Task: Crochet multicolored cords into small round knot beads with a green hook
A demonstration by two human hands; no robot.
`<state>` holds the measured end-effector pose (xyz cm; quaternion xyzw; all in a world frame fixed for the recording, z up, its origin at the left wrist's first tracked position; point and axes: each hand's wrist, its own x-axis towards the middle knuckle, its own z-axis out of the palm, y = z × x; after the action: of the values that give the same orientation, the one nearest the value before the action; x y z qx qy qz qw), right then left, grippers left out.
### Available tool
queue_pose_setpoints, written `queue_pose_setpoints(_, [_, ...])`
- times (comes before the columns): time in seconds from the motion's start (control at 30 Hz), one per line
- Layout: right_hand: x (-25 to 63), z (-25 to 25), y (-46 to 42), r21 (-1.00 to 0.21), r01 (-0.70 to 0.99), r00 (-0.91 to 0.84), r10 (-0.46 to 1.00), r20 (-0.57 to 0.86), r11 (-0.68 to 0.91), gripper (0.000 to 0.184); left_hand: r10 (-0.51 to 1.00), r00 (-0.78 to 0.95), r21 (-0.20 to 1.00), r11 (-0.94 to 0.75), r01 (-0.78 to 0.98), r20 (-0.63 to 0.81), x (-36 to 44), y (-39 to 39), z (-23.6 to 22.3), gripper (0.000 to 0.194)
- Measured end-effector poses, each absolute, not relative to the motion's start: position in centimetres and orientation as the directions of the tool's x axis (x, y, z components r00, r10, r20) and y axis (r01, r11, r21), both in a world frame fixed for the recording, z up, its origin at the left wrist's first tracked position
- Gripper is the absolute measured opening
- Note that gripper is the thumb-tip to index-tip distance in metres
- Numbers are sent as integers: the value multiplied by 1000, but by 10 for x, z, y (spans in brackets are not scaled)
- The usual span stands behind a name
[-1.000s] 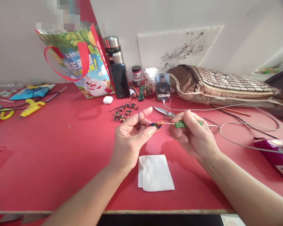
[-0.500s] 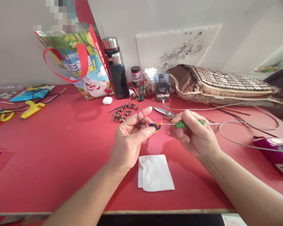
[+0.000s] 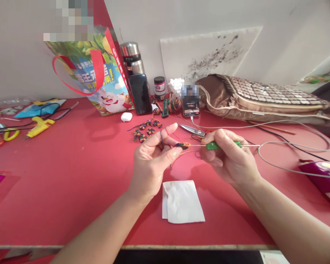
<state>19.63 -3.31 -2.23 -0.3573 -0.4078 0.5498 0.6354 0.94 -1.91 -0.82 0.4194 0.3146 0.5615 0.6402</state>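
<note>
My left hand (image 3: 152,161) pinches a small multicoloured crochet piece (image 3: 182,145) between thumb and fingers, with yarn looped over the raised index finger. My right hand (image 3: 227,157) grips a green-handled crochet hook (image 3: 217,145), whose metal tip sits in the crochet piece. Both hands hover above the red table (image 3: 71,176). A folded white paper (image 3: 183,201) lies just below them.
Several finished crochet flowers (image 3: 144,131), scissors (image 3: 192,129), a white earbud case (image 3: 126,116), two phones (image 3: 139,94), a thermos (image 3: 131,58), a printed bag (image 3: 95,73) and a brown sequinned bag (image 3: 261,101) sit behind. A yellow glue gun (image 3: 40,126) lies left; cables and a purple device (image 3: 323,178) right.
Hands and hook stay in nearly the same place, with only small working movements at the crochet piece; the view shifted slightly.
</note>
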Motion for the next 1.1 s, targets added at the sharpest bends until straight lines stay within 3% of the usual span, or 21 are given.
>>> queue_pose_setpoints(0.17, [196,-21,-34,-902,-411,79,991,111,134,42,981,164,919,-31,-394,103,8,-20,-11,24])
queue_pose_setpoints(0.33, [197,-21,-35,-916,-374,79,989,126,146,42,983,136,929,-64,-365,121,8,-20,-11,29])
queue_pose_setpoints(0.5, [198,-20,-35,-925,-336,99,983,153,178,42,981,114,945,-118,-304,159,8,-22,-11,12])
queue_pose_setpoints(0.8, [201,-25,-45,-942,-97,190,935,298,320,30,978,79,953,-169,-250,194,11,-26,-6,8])
queue_pose_setpoints(0.97, [197,-24,-45,-929,-116,154,930,333,352,27,984,112,927,-86,-366,135,10,-20,-12,37])
queue_pose_setpoints(1.1, [198,-24,-44,-927,-124,146,930,336,354,28,982,143,922,-60,-383,123,10,-19,-15,38])
